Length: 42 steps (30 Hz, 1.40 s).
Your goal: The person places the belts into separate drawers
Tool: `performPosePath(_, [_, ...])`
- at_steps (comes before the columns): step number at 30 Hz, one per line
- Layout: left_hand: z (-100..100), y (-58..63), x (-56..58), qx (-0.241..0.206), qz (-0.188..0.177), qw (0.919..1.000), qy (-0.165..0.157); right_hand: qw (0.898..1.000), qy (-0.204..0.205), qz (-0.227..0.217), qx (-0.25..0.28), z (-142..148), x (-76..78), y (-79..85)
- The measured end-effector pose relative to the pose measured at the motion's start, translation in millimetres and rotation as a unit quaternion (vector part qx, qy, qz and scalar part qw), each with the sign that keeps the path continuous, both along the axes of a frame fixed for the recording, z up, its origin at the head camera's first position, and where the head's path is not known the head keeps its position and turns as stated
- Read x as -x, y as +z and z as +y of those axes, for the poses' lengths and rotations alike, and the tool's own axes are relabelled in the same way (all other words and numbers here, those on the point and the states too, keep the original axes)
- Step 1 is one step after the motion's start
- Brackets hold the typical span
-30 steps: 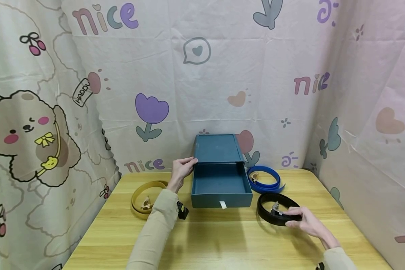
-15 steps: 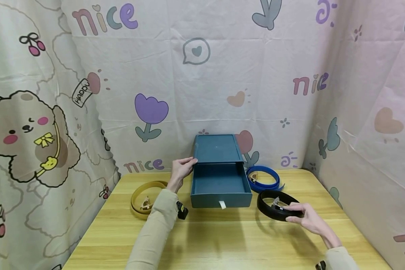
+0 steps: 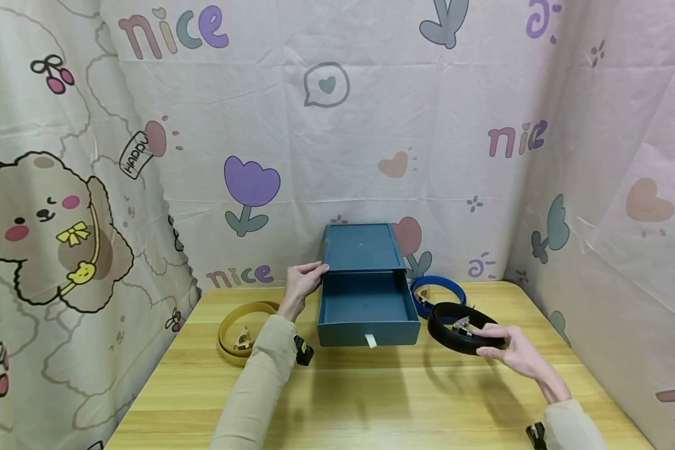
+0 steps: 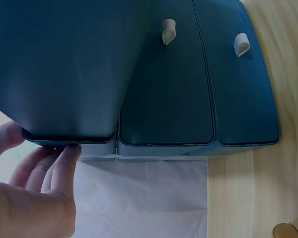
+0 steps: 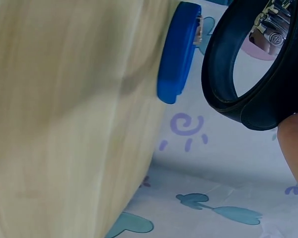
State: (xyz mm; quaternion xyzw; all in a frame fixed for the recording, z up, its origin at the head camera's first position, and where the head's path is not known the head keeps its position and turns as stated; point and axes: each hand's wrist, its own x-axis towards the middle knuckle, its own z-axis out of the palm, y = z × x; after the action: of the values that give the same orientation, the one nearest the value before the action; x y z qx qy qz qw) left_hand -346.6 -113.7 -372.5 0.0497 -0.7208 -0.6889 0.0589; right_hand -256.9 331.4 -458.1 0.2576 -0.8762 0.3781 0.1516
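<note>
A teal drawer box (image 3: pixel 362 245) stands at the back of the table, its top drawer (image 3: pixel 369 334) pulled out and bare inside. My left hand (image 3: pixel 301 286) grips the box's upper left edge, thumb on top and fingers (image 4: pixel 59 171) against the side. In the left wrist view, two closed drawers (image 4: pixel 169 94) with white pull tabs show. My right hand (image 3: pixel 514 354) pinches a coiled black belt (image 3: pixel 455 342) by its near right side, raised over the table right of the open drawer. Its silver buckle (image 5: pixel 273 29) sits inside the coil.
A coiled blue belt (image 3: pixel 455 289) lies on the table (image 3: pixel 405 406) right of the box, partly behind the black one. On the left, a coiled tan belt (image 3: pixel 225 331) rests beside my forearm. Printed cloth (image 3: pixel 337 144) hangs around the table.
My right hand has lifted the black belt higher, and it now overlaps the blue belt in the head view. My left hand stays on the box.
</note>
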Motion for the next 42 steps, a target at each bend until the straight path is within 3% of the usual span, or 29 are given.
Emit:
performPosePath(9, [0.4,0.2,-0.1,0.004,-0.001,1.0,0.0,0.999,0.012,0.027,0.013,-2.7,3.1,18.9])
performPosePath(26, [0.4,0.5,-0.1,-0.002,-0.004,1.0,-0.008,0.997,0.049,0.045,0.032,-12.9,-0.4,73.8])
performPosePath(42, [-0.5,1.1,-2.2,-0.008,-0.004,0.9999,-0.011,0.991,0.114,0.062,0.033,-31.6,0.0,119.9])
